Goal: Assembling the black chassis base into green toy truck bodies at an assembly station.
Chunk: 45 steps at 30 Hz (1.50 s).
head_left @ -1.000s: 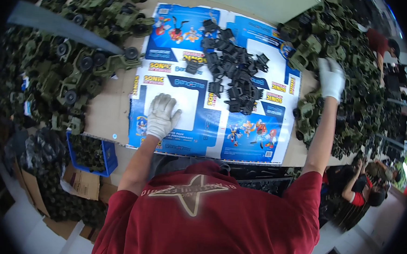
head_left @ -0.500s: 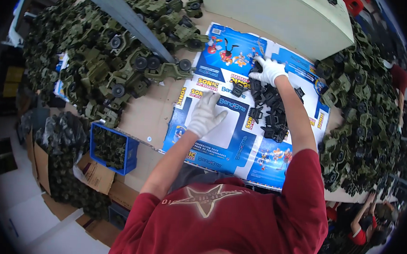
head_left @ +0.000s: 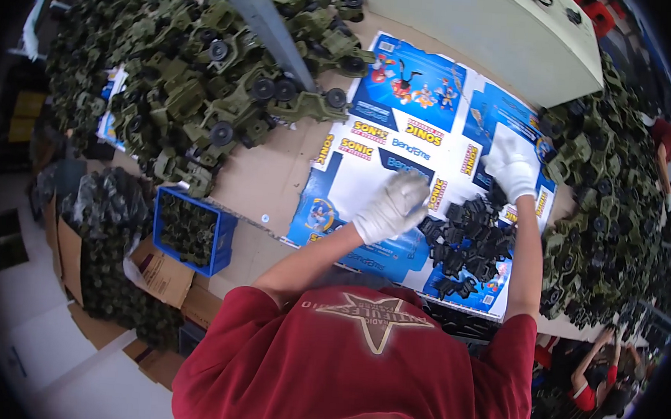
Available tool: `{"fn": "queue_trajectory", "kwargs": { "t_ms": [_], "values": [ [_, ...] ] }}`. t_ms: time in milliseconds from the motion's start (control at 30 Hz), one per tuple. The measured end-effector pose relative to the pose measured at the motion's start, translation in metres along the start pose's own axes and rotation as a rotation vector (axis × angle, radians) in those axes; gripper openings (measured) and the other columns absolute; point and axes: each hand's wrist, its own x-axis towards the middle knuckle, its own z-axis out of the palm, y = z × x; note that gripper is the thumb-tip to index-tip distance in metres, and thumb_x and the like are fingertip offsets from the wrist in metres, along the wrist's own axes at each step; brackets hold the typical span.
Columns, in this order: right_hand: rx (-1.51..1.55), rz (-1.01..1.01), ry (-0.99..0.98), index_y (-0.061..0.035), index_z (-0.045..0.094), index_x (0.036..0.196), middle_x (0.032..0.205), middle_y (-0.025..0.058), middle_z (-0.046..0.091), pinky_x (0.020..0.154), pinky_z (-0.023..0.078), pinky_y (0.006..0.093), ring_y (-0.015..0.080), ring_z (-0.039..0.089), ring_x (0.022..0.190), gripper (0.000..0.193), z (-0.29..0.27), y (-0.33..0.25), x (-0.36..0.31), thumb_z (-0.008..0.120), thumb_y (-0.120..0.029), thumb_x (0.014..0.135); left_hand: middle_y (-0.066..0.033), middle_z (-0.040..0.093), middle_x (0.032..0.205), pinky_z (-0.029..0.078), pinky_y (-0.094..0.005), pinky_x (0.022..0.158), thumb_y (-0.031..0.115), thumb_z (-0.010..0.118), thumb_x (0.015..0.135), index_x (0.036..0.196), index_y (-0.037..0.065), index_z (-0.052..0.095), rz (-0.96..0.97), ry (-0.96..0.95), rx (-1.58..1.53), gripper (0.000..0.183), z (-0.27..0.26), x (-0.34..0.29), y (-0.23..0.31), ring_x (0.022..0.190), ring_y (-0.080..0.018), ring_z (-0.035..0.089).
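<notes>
A loose pile of small black plastic parts lies on a printed blue-and-white cardboard sheet. My left hand, in a white glove, is just left of the pile, low over the sheet. Its fingers are apart and nothing shows in them. Also gloved in white, my right hand is at the far right side of the pile, above the sheet's right part. Motion smears its fingers, and I cannot tell whether they hold anything.
Olive-green toy vehicles are heaped at the left, with another heap of green vehicles at the right. A grey metal post rises at the back left. A pale box-like block stands behind. A blue crate holds green parts.
The black pile has come nearer to me over the sheet. My right hand has left the parts at its far end and moved right; my left hand has moved right, towards the pile.
</notes>
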Motion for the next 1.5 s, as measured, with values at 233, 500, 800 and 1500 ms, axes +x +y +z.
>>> {"fn": "queue_trajectory", "kwargs": {
  "t_ms": [233,500,800,1500],
  "values": [
    [0.03,-0.126,-0.023,-0.0116,0.056,0.13,0.117,0.0205,0.062,0.093,0.048,0.0409,0.0371,0.061,0.109,0.067,0.072,0.094,0.037,0.068,-0.055,0.08,-0.0154,0.044,0.141,0.019,-0.0617,0.111,0.045,0.08,0.066,0.134,0.011,0.049,-0.656,0.434,1.013,0.083,-0.244,-0.014,-0.025,0.138,-0.0424,0.029],
    [-0.181,-0.066,0.131,-0.0225,0.054,0.137,0.155,0.0176,0.031,0.112,0.021,0.0557,0.0377,0.031,0.141,0.065,0.058,-0.04,-0.069,0.065,-0.055,0.081,-0.0223,0.048,0.13,0.045,-0.0469,0.099,0.018,0.078,0.068,0.122,0.009,0.053,-0.499,0.657,0.705,0.06,-0.231,-0.088,-0.06,0.12,-0.0414,0.049],
    [0.011,-0.215,0.157,-0.0206,0.058,0.132,0.15,0.0207,0.038,0.112,0.027,0.0554,0.0368,0.033,0.141,0.059,0.122,-0.138,-0.123,0.066,-0.05,0.082,-0.0116,0.054,0.098,0.049,-0.0465,0.078,0.016,0.08,0.067,0.093,0.014,0.063,-0.175,0.303,0.496,0.031,-0.097,-0.132,0.002,0.096,-0.0347,0.058],
    [0.179,-0.045,0.347,-0.0158,0.065,0.114,0.114,0.0125,0.064,0.087,0.047,0.0442,0.0323,0.06,0.104,0.037,0.133,-0.043,-0.218,0.071,-0.022,0.078,-0.018,0.057,0.122,0.051,-0.0296,0.083,0.026,0.09,0.068,0.143,-0.011,0.027,-1.134,0.26,-0.596,0.105,-0.032,-0.086,0.014,0.101,-0.0217,0.062]
  ]
}}
